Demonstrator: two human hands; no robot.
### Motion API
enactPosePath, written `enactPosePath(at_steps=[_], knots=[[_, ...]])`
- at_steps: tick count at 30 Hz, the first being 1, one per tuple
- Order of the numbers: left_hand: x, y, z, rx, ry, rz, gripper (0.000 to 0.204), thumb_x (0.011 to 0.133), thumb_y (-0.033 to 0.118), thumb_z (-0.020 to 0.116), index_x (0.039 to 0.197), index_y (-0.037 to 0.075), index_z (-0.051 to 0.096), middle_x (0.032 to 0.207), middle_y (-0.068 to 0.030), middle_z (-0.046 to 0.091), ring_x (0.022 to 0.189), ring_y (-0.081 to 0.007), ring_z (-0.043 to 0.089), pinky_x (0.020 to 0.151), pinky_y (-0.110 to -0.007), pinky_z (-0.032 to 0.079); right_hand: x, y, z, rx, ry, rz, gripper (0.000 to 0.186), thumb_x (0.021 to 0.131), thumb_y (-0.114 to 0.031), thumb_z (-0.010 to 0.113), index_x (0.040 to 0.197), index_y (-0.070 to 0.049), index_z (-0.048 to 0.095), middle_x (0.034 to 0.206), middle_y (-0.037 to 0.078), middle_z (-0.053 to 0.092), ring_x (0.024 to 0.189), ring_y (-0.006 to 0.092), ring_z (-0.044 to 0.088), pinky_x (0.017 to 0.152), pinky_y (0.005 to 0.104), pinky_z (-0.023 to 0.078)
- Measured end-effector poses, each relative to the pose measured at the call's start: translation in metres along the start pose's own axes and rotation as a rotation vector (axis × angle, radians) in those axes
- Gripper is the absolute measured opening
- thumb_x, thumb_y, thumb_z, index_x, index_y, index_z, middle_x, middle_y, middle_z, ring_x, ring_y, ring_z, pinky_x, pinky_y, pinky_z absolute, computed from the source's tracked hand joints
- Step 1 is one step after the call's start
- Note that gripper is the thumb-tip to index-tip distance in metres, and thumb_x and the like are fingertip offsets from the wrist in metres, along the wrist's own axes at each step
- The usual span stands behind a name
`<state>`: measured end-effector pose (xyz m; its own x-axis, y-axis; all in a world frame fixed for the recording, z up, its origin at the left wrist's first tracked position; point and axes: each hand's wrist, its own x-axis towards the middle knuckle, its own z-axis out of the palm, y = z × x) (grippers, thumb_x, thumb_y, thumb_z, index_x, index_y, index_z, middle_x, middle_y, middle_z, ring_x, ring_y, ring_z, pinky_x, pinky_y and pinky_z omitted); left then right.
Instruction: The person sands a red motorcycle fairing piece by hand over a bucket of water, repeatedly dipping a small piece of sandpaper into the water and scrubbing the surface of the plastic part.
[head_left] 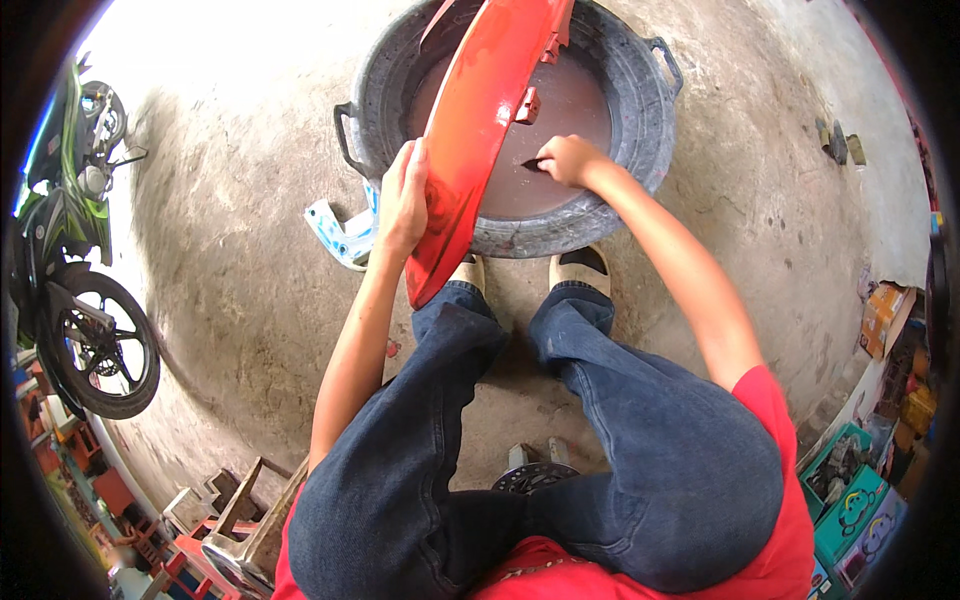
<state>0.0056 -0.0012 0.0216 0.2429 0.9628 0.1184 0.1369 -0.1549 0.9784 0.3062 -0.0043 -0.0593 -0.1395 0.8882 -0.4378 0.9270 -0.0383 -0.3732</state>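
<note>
Slanting over the dark tub (642, 112) and its murky water (572, 108), the long red panel (470, 135) reaches past the near rim; the left hand (404, 205) holds its left edge, fingers closed against it; the right hand (572, 161) pinches a small dark piece (530, 165) between narrowed fingers, over the water; a blue-and-white part (345, 236) lies on the concrete floor (225, 230) beside the tub; a motorcycle (72, 320) stands farther left.

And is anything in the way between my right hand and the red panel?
Nothing visible except the dark scrap your right hand pinches; past it, the gap to the red panel shows murky water below.
</note>
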Motion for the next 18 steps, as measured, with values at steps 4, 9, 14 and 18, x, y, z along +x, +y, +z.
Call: enactPosePath(at_steps=[4, 9, 14, 18], knots=[[-0.001, -0.004, -0.014, -0.020, -0.061, -0.128, 0.041, 0.112, 0.034, 0.048, 0.112, -0.005, 0.061, 0.091, -0.0065, 0.059, 0.089, -0.0136, 0.051, 0.084, -0.030, 0.045, -0.030, -0.020, -0.031, 0.359, 0.498, 0.169, 0.028, 0.098, -0.029, 0.067, 0.120, -0.015, 0.078, 0.099, 0.021, 0.076, 0.089, 0.0383, 0.076, 0.082, 0.0451, 0.059], [-0.002, -0.001, -0.016, -0.015, -0.066, -0.190, 0.039, 0.112, 0.033, 0.049, 0.110, -0.003, 0.062, 0.087, -0.0002, 0.054, 0.085, -0.0084, 0.048, 0.079, -0.027, 0.043, -0.069, -0.081, -0.073, 0.617, 1.044, -0.028, 0.027, 0.104, -0.021, 0.062, 0.124, -0.009, 0.075, 0.092, 0.020, 0.077, 0.073, 0.0342, 0.073, 0.068, 0.0374, 0.055], [0.000, -0.011, -0.009, -0.038, -0.041, -0.012, 0.034, 0.112, 0.028, 0.048, 0.111, -0.003, 0.062, 0.086, -0.0033, 0.058, 0.084, -0.0103, 0.050, 0.078, -0.028, 0.045, -0.067, -0.120, -0.077, -0.193, 0.956, -0.605, 0.043, 0.101, -0.010, 0.051, 0.142, -0.003, 0.061, 0.145, 0.018, 0.062, 0.134, 0.0316, 0.062, 0.113, 0.0436, 0.050], [0.002, -0.016, -0.006, -0.021, -0.009, 0.017, 0.032, 0.112, 0.024, 0.047, 0.112, -0.004, 0.061, 0.089, -0.0078, 0.062, 0.085, -0.0140, 0.054, 0.080, -0.031, 0.047, -0.036, -0.104, -0.074, -0.313, 0.756, -0.617, 0.050, 0.097, -0.010, 0.050, 0.146, -0.001, 0.057, 0.151, 0.018, 0.059, 0.139, 0.0326, 0.056, 0.118, 0.0454, 0.043]])
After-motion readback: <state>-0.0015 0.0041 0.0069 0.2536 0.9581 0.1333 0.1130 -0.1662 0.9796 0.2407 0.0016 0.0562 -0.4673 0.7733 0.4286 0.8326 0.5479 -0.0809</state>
